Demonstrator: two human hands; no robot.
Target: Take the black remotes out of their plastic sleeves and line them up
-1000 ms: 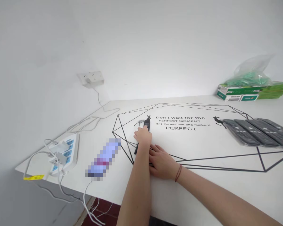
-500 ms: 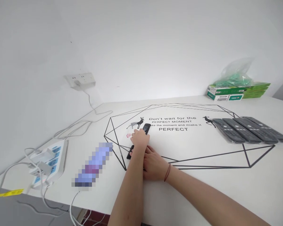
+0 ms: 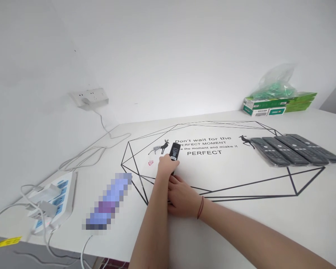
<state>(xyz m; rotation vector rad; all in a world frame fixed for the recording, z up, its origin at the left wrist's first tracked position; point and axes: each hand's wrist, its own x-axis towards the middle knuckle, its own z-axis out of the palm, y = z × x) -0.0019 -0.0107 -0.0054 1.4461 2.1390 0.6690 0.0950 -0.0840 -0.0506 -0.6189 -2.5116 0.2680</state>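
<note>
My left hand (image 3: pixel 167 165) is closed around a slim black remote-like device (image 3: pixel 175 150), whose upper end with a pale label sticks out beyond the fingers. The device lies tilted over the printed white table, beside the standing deer picture. Close below, my right hand (image 3: pixel 184 198) has its fingers bent in behind my left wrist, near the device's lower end. Its fingertips are hidden by my left forearm, and what they hold cannot be made out. A red cord circles the right wrist.
Several black remotes in clear wrapping (image 3: pixel 294 150) lie at the right. Green and white boxes (image 3: pixel 268 106) with a plastic bag (image 3: pixel 277 87) on top stand at the back right. At the left are a blurred-out phone (image 3: pixel 109 201), a power strip (image 3: pixel 63 198) and loose cables (image 3: pixel 86 155).
The view has shifted slightly. More of the device's upper end now shows above my left hand, and the black end formerly visible left of my wrist is out of sight. My right fingertips have become hidden.
</note>
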